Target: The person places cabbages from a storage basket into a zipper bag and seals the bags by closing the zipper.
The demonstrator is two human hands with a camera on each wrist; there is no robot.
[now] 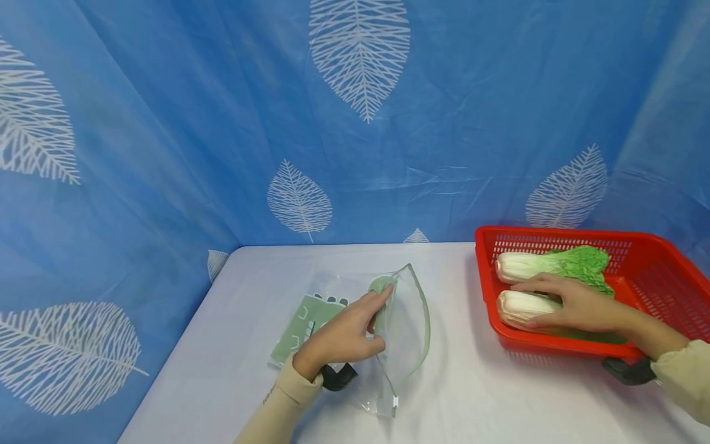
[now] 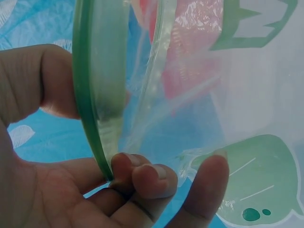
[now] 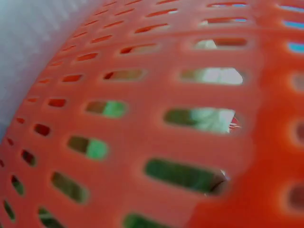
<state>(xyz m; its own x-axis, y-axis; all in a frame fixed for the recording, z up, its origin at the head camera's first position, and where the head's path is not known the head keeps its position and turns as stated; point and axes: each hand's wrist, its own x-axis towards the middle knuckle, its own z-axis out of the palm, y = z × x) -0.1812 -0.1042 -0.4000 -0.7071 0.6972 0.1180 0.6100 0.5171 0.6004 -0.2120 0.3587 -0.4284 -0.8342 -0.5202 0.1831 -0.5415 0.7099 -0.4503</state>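
A clear plastic zip bag [image 1: 409, 333] with a green-edged mouth and green printing lies on the white table. My left hand [image 1: 346, 333] holds it near the mouth; in the left wrist view, curled fingers [image 2: 154, 180] and the thumb are at the green edge, and the mouth gapes. My right hand [image 1: 582, 305] is inside the red basket [image 1: 488, 308], gripping the nearer Chinese cabbage [image 1: 518, 306] with thumb and fingers on opposite sides. Another Chinese cabbage [image 1: 521, 266] lies behind it. The basket wall [image 3: 142, 95] hides the right hand in the right wrist view.
The slotted basket stands at the right of the table [image 1: 455, 394], its rim raised around the cabbages. A blue curtain [image 1: 388, 185] with white leaf prints hangs behind the table and along its left side.
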